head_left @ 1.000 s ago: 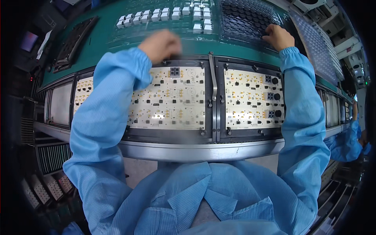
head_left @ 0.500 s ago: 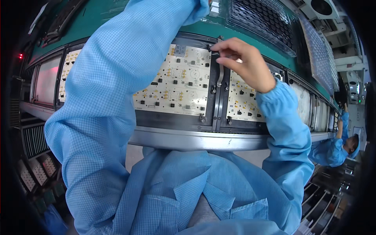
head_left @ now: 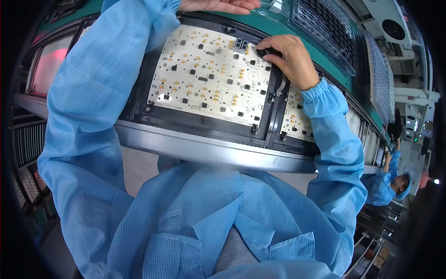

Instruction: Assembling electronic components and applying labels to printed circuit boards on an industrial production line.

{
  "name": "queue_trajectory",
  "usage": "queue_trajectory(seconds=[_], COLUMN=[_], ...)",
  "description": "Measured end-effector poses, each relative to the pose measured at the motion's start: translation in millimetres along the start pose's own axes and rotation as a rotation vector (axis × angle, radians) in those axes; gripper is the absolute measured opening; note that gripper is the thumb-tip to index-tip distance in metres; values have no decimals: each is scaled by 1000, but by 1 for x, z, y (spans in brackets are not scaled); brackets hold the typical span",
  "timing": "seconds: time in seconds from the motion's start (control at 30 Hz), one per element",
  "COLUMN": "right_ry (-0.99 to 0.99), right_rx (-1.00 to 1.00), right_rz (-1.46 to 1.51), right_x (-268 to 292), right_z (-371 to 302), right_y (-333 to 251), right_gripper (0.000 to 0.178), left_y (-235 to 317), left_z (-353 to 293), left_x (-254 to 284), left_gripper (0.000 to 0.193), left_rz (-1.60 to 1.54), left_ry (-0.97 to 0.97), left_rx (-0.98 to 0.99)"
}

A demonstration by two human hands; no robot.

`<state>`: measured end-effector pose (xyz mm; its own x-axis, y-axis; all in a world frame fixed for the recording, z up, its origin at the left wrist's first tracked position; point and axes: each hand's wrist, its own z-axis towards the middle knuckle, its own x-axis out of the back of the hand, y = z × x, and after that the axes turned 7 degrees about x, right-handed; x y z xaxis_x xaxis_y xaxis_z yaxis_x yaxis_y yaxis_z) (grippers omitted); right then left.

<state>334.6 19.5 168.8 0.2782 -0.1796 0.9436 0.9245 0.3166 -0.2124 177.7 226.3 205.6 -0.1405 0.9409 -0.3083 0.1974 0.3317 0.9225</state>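
Observation:
A white circuit board (head_left: 213, 76), dotted with small yellow and black parts, lies in a black frame (head_left: 200, 118) before me. A two-digit display module (head_left: 241, 44) sits at its far edge. My right hand (head_left: 293, 60) is at the board's far right corner, thumb and index finger closed on a black clip (head_left: 265, 52) of the frame. Beyond the board's far edge, my left hand (head_left: 220, 4) is stretched out palm up, fingers extended, with nothing visible in it; the upper picture edge cuts it off. My left sleeve covers what lies left of the board.
A second board (head_left: 297, 114) lies in the adjoining frame, partly behind my right forearm. A metal rail (head_left: 200, 151) runs along the near side. A black compartment tray (head_left: 325, 30) stands on the green surface (head_left: 274, 25). At far right, another person (head_left: 388, 183) works in blue.
My view has shifted, so the board shows more fully. The left hand has come into view, fingers extended. The right hand's fingers have closed on the corner clip.

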Motion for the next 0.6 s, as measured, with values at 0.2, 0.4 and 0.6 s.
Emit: queue_trajectory(seconds=[0.2, 0.4, 0.6], right_ry=[-76, -158, -247], right_rx=[9, -45, 95], right_rz=[-66, -85, -211], right_x=[15, 27, 28], right_z=[1, 7, 8], right_y=[4, -1, -2], right_gripper=[24, 26, 29], left_y=[-10, -26, -72], left_z=[-21, -31, -35], left_x=[-23, -37, -71], left_gripper=[32, 39, 29], left_rz=[68, 404, 892], left_ry=[85, 52, 307], left_rx=[76, -49, -332])
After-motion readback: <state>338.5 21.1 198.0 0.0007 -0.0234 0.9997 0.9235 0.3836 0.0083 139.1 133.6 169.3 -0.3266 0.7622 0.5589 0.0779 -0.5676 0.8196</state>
